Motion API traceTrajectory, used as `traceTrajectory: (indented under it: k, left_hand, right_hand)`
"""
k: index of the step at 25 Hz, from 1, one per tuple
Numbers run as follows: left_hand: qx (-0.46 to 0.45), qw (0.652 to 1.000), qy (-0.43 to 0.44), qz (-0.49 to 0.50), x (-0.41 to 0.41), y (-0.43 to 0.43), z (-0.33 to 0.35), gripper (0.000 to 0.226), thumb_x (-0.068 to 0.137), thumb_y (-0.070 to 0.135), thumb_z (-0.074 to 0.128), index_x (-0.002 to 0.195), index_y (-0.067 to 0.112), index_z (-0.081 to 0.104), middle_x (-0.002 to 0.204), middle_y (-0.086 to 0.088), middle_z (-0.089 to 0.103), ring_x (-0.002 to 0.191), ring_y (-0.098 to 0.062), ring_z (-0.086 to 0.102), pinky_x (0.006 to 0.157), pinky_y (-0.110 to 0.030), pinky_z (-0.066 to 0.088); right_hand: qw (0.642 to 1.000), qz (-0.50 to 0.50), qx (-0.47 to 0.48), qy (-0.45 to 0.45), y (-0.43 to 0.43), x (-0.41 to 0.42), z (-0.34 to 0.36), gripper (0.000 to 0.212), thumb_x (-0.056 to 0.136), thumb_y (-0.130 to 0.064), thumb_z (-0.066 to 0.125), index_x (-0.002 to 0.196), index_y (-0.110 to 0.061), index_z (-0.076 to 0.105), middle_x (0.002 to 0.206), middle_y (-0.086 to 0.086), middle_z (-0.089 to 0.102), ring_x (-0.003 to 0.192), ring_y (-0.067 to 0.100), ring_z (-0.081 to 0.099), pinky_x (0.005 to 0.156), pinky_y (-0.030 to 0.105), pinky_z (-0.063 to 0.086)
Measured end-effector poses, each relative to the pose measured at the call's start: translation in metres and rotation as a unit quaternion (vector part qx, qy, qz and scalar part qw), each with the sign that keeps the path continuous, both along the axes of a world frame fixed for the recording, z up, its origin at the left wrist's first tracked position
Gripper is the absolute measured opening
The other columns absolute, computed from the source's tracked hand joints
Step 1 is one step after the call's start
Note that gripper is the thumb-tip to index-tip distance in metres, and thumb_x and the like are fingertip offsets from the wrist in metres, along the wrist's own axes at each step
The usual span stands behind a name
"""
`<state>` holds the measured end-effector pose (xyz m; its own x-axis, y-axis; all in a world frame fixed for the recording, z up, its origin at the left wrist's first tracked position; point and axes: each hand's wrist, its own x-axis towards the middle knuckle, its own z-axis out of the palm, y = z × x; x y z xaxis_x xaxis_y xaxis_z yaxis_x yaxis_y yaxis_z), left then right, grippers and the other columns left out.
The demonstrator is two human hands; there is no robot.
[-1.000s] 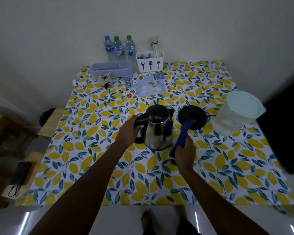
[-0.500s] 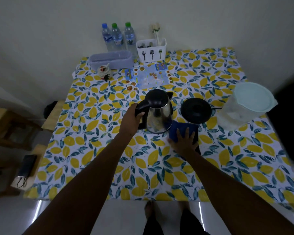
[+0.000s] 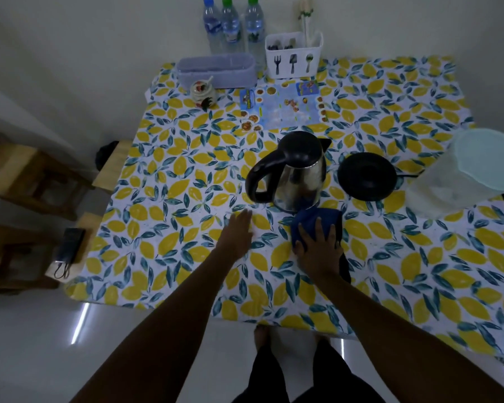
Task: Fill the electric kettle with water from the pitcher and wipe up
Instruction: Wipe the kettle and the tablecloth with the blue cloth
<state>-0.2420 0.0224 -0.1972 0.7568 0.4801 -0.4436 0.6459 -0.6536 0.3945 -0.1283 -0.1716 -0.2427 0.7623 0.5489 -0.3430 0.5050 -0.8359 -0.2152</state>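
Observation:
The steel electric kettle (image 3: 298, 177) with a black lid and handle stands upright on the lemon-print tablecloth (image 3: 172, 199), lid closed. Its round black base (image 3: 367, 175) lies to its right, bare. Further right stands the clear pitcher (image 3: 460, 173) with a pale lid. A blue cloth (image 3: 317, 221) lies flat just in front of the kettle. My right hand (image 3: 317, 248) presses on the cloth with fingers spread. Resting flat on the tablecloth, my left hand (image 3: 237, 235) is below the kettle handle, holding nothing.
At the back edge are three water bottles (image 3: 230, 24), a white cutlery caddy (image 3: 293, 55), a lilac box (image 3: 217, 69), a small jar (image 3: 202, 93) and a blue picture card (image 3: 282, 107). Wooden stools (image 3: 26, 181) stand to the left of the table.
My left hand has let go of the kettle handle and come down onto the tablecloth. The cloth went from held upright beside the kettle to lying flat under my right hand.

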Motion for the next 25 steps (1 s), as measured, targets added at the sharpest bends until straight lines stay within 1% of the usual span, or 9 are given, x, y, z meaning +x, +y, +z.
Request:
traceTrajectory:
  k: [2, 4, 8, 10, 14, 16, 19, 22, 25]
  left_hand:
    - [0.024, 0.997, 0.065, -0.025, -0.016, -0.007, -0.013, 0.066, 0.099, 0.031, 0.047, 0.153, 0.014, 0.012, 0.164, -0.007, 0.004, 0.149, -0.037, 0.003, 0.117, -0.055, 0.022]
    - [0.024, 0.996, 0.091, 0.006, -0.030, -0.012, -0.023, 0.072, 0.097, 0.038, 0.050, 0.153, 0.017, 0.011, 0.164, -0.004, -0.003, 0.149, -0.039, -0.004, 0.117, -0.058, 0.016]
    - [0.042, 0.994, 0.072, 0.065, -0.053, -0.015, -0.033, 0.081, 0.092, 0.048, 0.054, 0.153, 0.022, 0.008, 0.165, -0.001, -0.004, 0.149, -0.037, -0.008, 0.119, -0.055, 0.011]
    - [0.041, 0.996, 0.060, 0.058, -0.060, -0.013, -0.033, 0.083, 0.091, 0.050, 0.054, 0.154, 0.023, 0.006, 0.165, 0.001, -0.004, 0.150, -0.035, -0.009, 0.119, -0.052, 0.011]
    - [0.019, 0.997, 0.063, 0.027, -0.066, -0.005, -0.031, 0.094, 0.087, 0.050, 0.061, 0.154, 0.022, 0.001, 0.164, 0.002, -0.009, 0.149, -0.033, -0.012, 0.120, -0.051, 0.011]
    - [0.015, 0.997, 0.069, 0.016, -0.068, -0.003, -0.030, 0.097, 0.086, 0.050, 0.062, 0.154, 0.022, -0.001, 0.164, 0.002, -0.012, 0.149, -0.034, -0.014, 0.120, -0.051, 0.010]
    - [0.004, 0.997, 0.074, -0.002, -0.069, 0.000, -0.030, 0.100, 0.085, 0.050, 0.064, 0.153, 0.020, -0.003, 0.163, -0.001, -0.013, 0.148, -0.036, -0.015, 0.121, -0.052, 0.009]
    - [0.006, 0.997, 0.077, -0.002, -0.069, 0.001, -0.031, 0.102, 0.084, 0.050, 0.065, 0.153, 0.021, -0.004, 0.163, -0.001, -0.014, 0.148, -0.036, -0.016, 0.121, -0.052, 0.010]
    - [0.010, 0.997, 0.077, -0.003, -0.069, 0.000, -0.033, 0.101, 0.084, 0.049, 0.065, 0.153, 0.021, -0.004, 0.163, 0.000, -0.014, 0.148, -0.036, -0.016, 0.122, -0.052, 0.011]
  right_hand:
    - [1.000, 0.011, 0.006, -0.002, 0.015, -0.016, -0.003, 0.053, 0.098, -0.053, 0.029, 0.149, -0.044, 0.018, 0.164, 0.001, 0.000, 0.148, 0.037, -0.003, 0.108, 0.061, 0.027]
    - [1.000, 0.003, 0.019, 0.001, 0.030, -0.024, -0.003, 0.051, 0.098, -0.051, 0.031, 0.148, -0.043, 0.022, 0.164, 0.002, 0.001, 0.148, 0.038, -0.002, 0.108, 0.062, 0.026]
    - [0.999, 0.032, 0.035, -0.001, 0.051, -0.038, -0.009, 0.050, 0.097, -0.048, 0.034, 0.146, -0.044, 0.026, 0.164, 0.003, 0.004, 0.148, 0.040, -0.001, 0.108, 0.062, 0.024]
    - [0.998, 0.047, 0.035, 0.009, 0.057, -0.039, -0.008, 0.050, 0.096, -0.047, 0.037, 0.145, -0.044, 0.029, 0.164, 0.002, 0.007, 0.148, 0.040, 0.000, 0.108, 0.062, 0.025]
    - [0.973, 0.229, 0.029, -0.012, 0.020, -0.032, -0.014, 0.049, 0.093, -0.043, 0.046, 0.141, -0.047, 0.038, 0.163, 0.000, 0.017, 0.148, 0.039, 0.009, 0.105, 0.060, 0.033]
    - [0.958, 0.283, 0.033, -0.022, -0.008, -0.023, -0.015, 0.050, 0.092, -0.044, 0.047, 0.140, -0.048, 0.037, 0.162, -0.001, 0.020, 0.148, 0.036, 0.012, 0.105, 0.059, 0.036]
    - [0.978, 0.205, 0.007, -0.030, 0.006, -0.012, -0.013, 0.053, 0.094, -0.048, 0.040, 0.145, -0.049, 0.026, 0.164, -0.003, 0.010, 0.149, 0.032, 0.004, 0.108, 0.058, 0.031]
    - [0.995, 0.096, 0.009, -0.001, 0.049, -0.031, -0.006, 0.053, 0.095, -0.046, 0.041, 0.146, -0.046, 0.025, 0.164, 0.000, 0.006, 0.148, 0.039, 0.000, 0.107, 0.064, 0.025]
    - [0.981, 0.191, 0.008, -0.027, 0.037, -0.071, -0.012, 0.054, 0.094, -0.046, 0.039, 0.146, -0.046, 0.025, 0.163, 0.002, 0.012, 0.148, 0.041, 0.006, 0.104, 0.062, 0.031]
